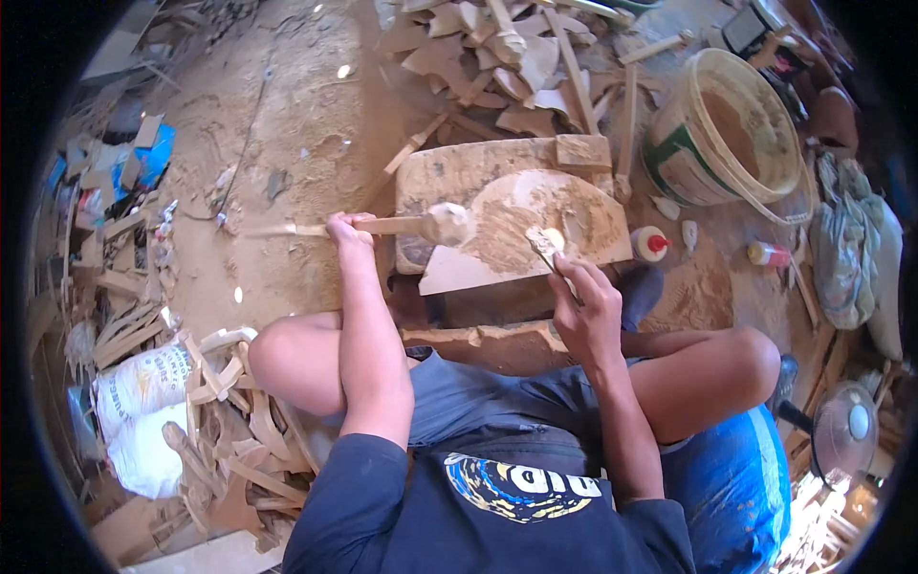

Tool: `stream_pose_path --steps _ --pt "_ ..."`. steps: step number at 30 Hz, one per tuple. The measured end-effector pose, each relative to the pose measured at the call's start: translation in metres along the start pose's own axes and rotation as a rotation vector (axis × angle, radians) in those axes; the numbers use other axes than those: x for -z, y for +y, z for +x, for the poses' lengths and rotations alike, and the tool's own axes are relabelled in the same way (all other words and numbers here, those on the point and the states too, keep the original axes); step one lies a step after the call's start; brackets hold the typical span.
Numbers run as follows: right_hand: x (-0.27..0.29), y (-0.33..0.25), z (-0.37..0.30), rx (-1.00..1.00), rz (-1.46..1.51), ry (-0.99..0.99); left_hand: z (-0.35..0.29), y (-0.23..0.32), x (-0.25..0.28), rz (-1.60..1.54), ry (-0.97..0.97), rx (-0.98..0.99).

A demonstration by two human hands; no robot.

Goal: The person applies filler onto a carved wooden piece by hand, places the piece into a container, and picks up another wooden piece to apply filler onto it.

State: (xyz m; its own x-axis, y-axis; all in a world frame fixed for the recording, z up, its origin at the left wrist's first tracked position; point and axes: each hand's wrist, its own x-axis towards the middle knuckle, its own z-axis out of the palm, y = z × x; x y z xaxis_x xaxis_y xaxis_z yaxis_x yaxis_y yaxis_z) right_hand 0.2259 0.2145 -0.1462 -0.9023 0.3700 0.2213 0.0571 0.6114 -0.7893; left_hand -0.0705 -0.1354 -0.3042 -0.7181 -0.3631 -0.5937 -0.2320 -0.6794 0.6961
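My left hand [350,228] is closed around the shaft of a long wooden piece [397,226]. Its rounded, knobby end lies over a board, and its thin far-left end looks blurred. Between the fingers of my right hand [588,306] is a thin, dark-handled tool [544,251] with pale paste on its tip. That tip is over the pale, curved-edged board [449,271], whose face carries a rough brown smear. Under the board lies a thick wooden block [421,177], with a small wood block [583,150] at its upper right corner.
A bucket [669,153] with brown powder stands at the upper right. Near the board is a white bottle with a red cap [652,244]; another small bottle [768,254] lies farther right. Wood offcuts [449,62] pile up ahead. White sacks [143,402] lie left, a fan [843,432] right.
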Motion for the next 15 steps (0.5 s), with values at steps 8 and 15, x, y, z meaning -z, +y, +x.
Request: stream_pose_path --steps 8,15 --pt "-0.006 -0.009 0.001 0.041 0.071 -0.005 0.044 -0.061 0.127 0.535 -0.218 -0.038" --pt "-0.026 -0.003 -0.005 0.065 0.052 -0.088 0.050 -0.073 0.088 0.056 0.265 0.473"
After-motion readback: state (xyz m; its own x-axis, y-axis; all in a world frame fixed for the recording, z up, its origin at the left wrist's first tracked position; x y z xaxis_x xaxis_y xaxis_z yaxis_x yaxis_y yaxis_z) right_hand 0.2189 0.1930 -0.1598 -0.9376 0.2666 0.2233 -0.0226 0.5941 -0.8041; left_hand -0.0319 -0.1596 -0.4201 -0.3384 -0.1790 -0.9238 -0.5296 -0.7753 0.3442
